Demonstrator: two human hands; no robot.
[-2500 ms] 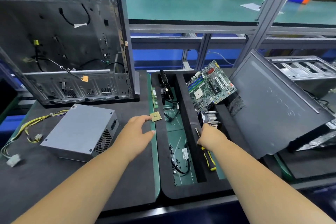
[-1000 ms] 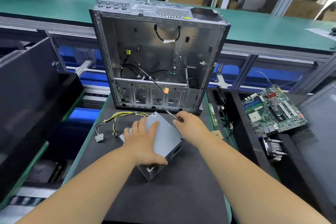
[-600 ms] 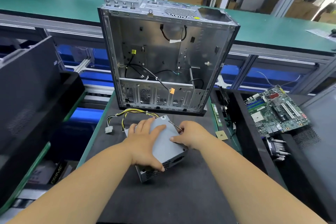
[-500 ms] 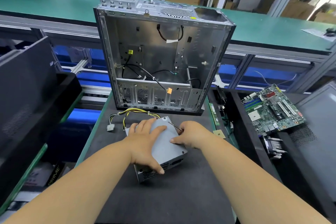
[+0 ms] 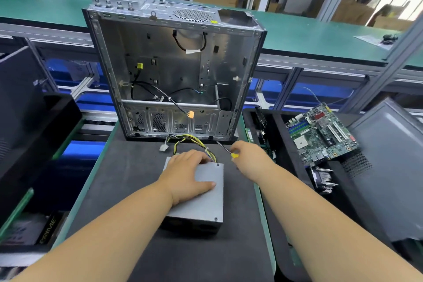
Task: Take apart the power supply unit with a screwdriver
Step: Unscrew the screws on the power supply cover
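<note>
A grey power supply unit (image 5: 206,199) lies flat on the dark mat (image 5: 128,185), its yellow and black cable bundle (image 5: 194,142) trailing toward the case. My left hand (image 5: 187,174) rests on its top cover, fingers spread and reaching over the far edge. To the right of the unit, my right hand (image 5: 249,155) grips a screwdriver (image 5: 225,149) with a yellow-and-black handle. Its thin shaft points up-left, off the unit's far right corner, and its tip is clear of the cover. Small screws show at the cover's corners.
An open, gutted computer case (image 5: 174,71) stands upright just behind the unit. A black tray (image 5: 279,144) at right holds a motherboard (image 5: 320,133) and a heatsink (image 5: 322,178), with a grey side panel (image 5: 389,167) leaning beyond. Dark bins stand at left.
The power supply unit has been turned from a skewed pose to lie square on the mat. My right hand has come off it and now holds the screwdriver beside its far right corner.
</note>
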